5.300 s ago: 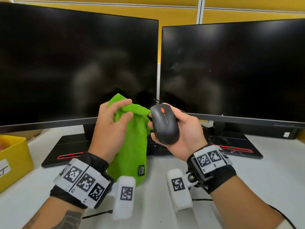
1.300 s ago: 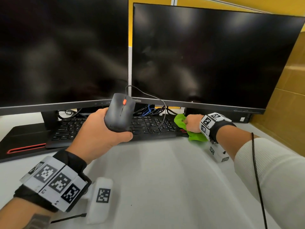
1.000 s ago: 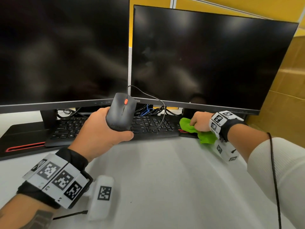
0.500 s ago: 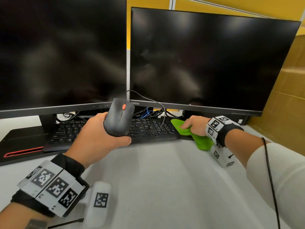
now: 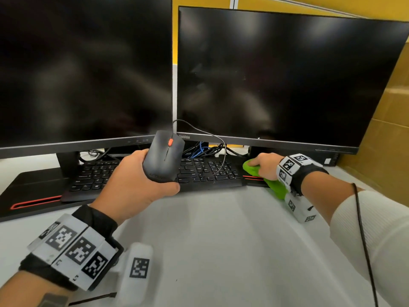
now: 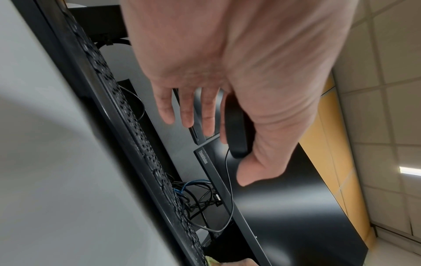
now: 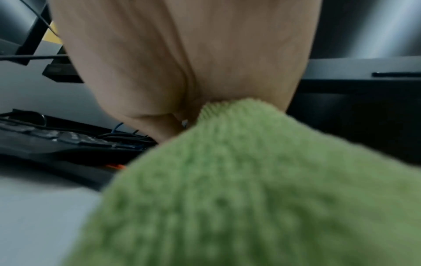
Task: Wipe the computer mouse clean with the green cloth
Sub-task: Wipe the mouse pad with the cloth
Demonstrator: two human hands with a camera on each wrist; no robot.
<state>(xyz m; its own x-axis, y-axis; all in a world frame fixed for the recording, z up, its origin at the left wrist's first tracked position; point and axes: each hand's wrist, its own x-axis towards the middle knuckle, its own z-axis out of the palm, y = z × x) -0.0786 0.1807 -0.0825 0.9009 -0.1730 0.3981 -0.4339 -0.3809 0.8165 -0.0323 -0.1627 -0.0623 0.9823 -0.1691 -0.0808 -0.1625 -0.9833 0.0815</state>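
My left hand (image 5: 132,187) holds a black wired computer mouse (image 5: 163,160) with an orange wheel, raised above the keyboard (image 5: 205,171). The thumb lies under its near end. In the left wrist view the fingers (image 6: 187,111) wrap the mouse (image 6: 237,129) from the far side. My right hand (image 5: 265,165) lies curled over the green cloth (image 5: 276,188), which rests on the right monitor's base beside the keyboard's right end. Blurred green cloth (image 7: 250,180) fills the right wrist view under my palm (image 7: 182,54), and my right fingers are hidden there.
Two dark monitors (image 5: 276,80) stand side by side at the back of the white desk (image 5: 221,240). The mouse cable (image 5: 212,138) loops over the keyboard. Tangled cables (image 5: 199,149) lie behind it. A yellow partition (image 5: 387,129) closes the right side.
Since the earliest frame the mouse has passed to my left hand and the cloth to my right. Over the last second my right hand has slid the cloth slightly side to side on the monitor base.
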